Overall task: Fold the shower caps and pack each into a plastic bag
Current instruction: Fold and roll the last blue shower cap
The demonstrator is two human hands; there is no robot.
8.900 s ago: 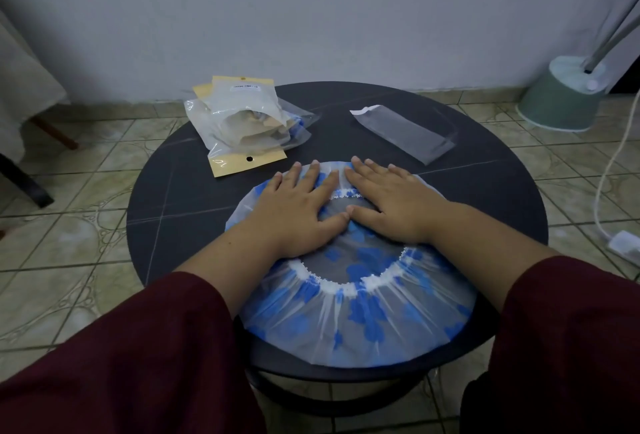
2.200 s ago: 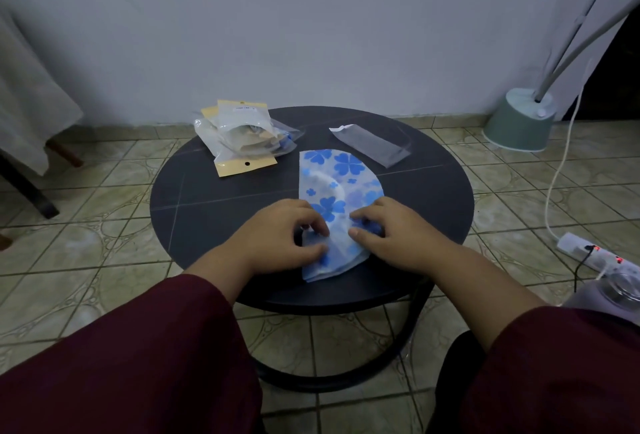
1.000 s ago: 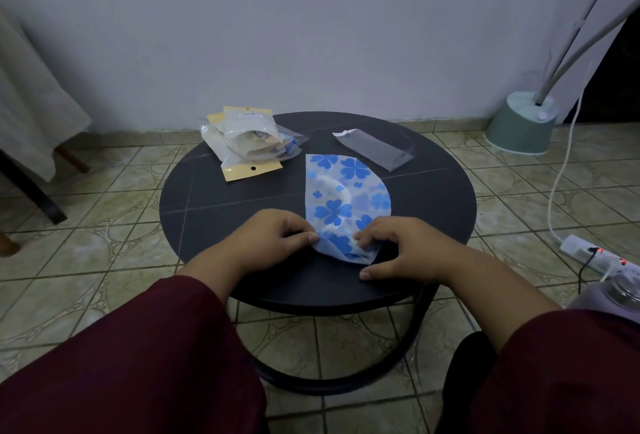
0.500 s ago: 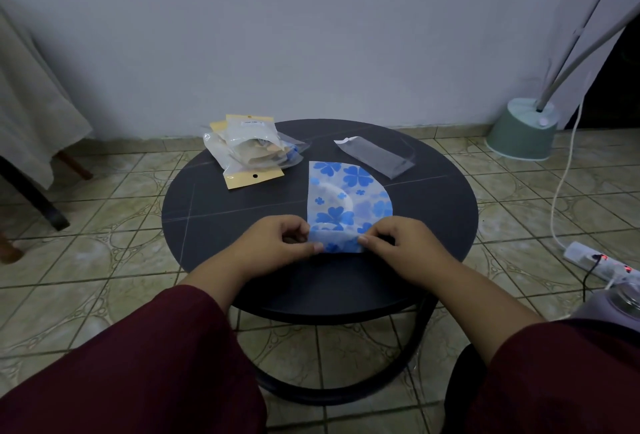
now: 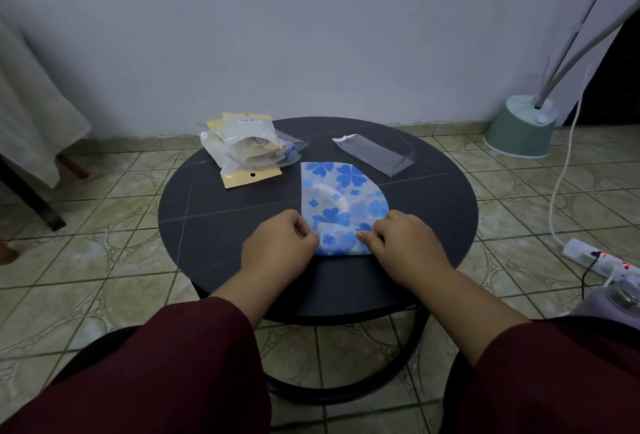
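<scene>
While both hands pinch the near end of the shower cap, the item stands as a narrow folded strip on the round dark table, its near edge turned up and over into a short flap.

Grip: left hand with fingers curled, thumb and forefinger nipping the flap's left corner; right hand likewise curled, pinching the right corner. The flap lies between the two pinches; the rest of the cap runs away from them, flat and unheld.

Other stock: one empty clear plastic bag, beyond the right-hand pinch and apart from the cap's far end; a pile of filled packets with yellow header cards, beyond the left-hand pinch, just beside the cap's far corner.

Risks, as judged:
- Spring-back. Thin slick film with a gathered elastic rim probably resists a crease; if either pinch lets go early, the flap may unroll.
- Skewed fold. Uneven travel of the two pinches would set the fold crooked, leaving a bundle too wide for the bag.
- Sliding. The free far end has nothing weighing it; a push could shove the whole strip toward the packets rather than fold it.
- Trapped air may puff the layers and loosen the stack.
</scene>
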